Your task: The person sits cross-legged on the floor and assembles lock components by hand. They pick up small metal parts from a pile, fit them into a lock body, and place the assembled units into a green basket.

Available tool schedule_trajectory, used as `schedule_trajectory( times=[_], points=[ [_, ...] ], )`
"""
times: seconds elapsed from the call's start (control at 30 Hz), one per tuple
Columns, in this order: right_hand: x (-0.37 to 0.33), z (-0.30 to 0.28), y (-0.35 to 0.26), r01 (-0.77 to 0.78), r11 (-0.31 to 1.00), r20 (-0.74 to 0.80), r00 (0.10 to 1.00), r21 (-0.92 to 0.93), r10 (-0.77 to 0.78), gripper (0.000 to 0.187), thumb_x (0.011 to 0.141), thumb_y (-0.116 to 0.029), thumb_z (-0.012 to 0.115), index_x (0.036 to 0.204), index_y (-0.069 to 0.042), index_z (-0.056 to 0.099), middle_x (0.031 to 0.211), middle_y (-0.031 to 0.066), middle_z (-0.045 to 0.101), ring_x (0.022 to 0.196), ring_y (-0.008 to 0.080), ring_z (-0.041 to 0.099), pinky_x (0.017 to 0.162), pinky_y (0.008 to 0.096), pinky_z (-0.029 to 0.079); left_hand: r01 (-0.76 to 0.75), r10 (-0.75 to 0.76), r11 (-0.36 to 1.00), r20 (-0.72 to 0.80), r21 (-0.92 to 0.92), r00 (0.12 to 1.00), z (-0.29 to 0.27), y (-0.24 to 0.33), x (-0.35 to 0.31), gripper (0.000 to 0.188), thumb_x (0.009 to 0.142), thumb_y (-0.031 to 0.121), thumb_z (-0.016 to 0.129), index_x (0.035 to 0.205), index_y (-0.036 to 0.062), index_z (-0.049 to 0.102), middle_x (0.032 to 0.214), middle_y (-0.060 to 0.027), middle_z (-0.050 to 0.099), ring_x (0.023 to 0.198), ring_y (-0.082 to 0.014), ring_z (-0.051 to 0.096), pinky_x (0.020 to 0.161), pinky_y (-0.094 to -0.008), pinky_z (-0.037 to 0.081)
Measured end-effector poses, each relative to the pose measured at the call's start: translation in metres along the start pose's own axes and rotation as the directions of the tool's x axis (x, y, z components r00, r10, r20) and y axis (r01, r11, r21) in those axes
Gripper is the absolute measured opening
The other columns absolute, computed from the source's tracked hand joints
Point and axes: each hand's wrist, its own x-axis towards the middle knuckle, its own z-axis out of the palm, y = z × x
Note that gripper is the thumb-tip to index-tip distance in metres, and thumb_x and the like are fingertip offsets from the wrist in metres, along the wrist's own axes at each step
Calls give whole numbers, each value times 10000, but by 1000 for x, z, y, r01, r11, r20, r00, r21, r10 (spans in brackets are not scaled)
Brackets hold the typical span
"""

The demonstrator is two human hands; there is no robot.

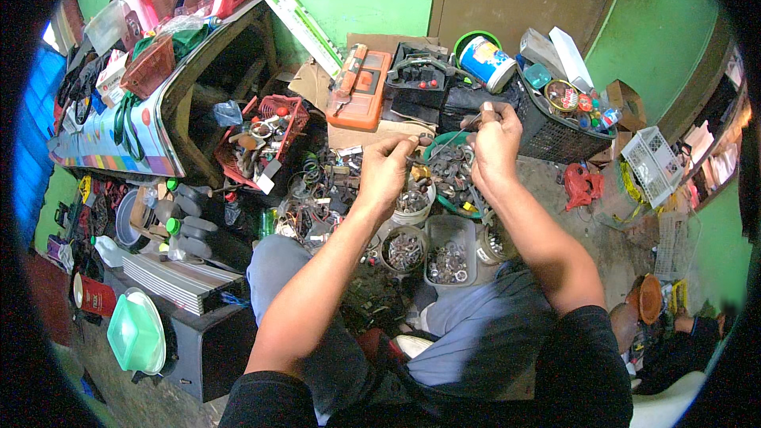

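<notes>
Both my arms reach out over tubs of small metal parts. My left hand is closed in a pinch, with a small dark bit at its fingertips that is too small to name. To its right and slightly higher, my right hand is closed round a thin, dark, wire-like piece that points toward the left hand. Below the hands stand a white bucket, a round tub of metal bits and a grey rectangular container. Behind the right hand is a green basin of dark parts.
An orange toolbox and a black toolbox stand at the back. Right of them is a black crate of mixed goods. A red basket is at left, near a cluttered table. A black box stands beside my left knee.
</notes>
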Motion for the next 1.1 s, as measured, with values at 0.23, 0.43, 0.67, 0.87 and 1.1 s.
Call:
schedule_trajectory(
  times=[0.23,0.43,0.67,0.87,1.1],
  points=[
    [-17,8,-22,1,969,127,991,248,-33,145,998,-150,456,958,-25,518,795,60,552,673,180,588,622,332,493,263,-241,911,110,-318,964,-8,7,-2,310,907,286,560,1032,20,659,808,-46,578,610,-161,594,543,-314,521],
    [-20,1,-26,-306,833,511,859,461,33,255,1026,-240,397,1046,-29,538,719,28,474,663,159,536,646,330,507,402,-361,781,181,-477,915,-15,10,-3,327,912,288,544,1112,38,607,873,-60,574,698,-224,604,544,-336,473],
    [-30,8,-31,3,920,514,829,391,-221,257,1032,-243,391,1037,-25,526,611,-28,323,509,78,356,491,251,379,535,-311,705,474,-466,824,-16,14,-7,302,916,270,477,1098,68,610,889,-72,602,653,-215,615,528,-324,498],
    [-32,6,-31,105,963,470,856,248,-214,265,1024,-250,420,965,-35,563,597,-55,374,517,35,357,462,210,312,391,-365,919,278,-42,888,-9,21,-14,274,888,178,553,1105,35,637,1003,-56,634,753,-125,617,632,-258,484],
    [-16,6,-21,187,977,371,904,101,-211,242,1021,-221,411,955,-41,559,619,-45,386,511,42,349,432,231,296,406,-358,910,334,-84,872,-10,19,-15,311,920,223,529,1151,37,625,912,-39,646,639,-98,590,469,-236,420]
  ],
)
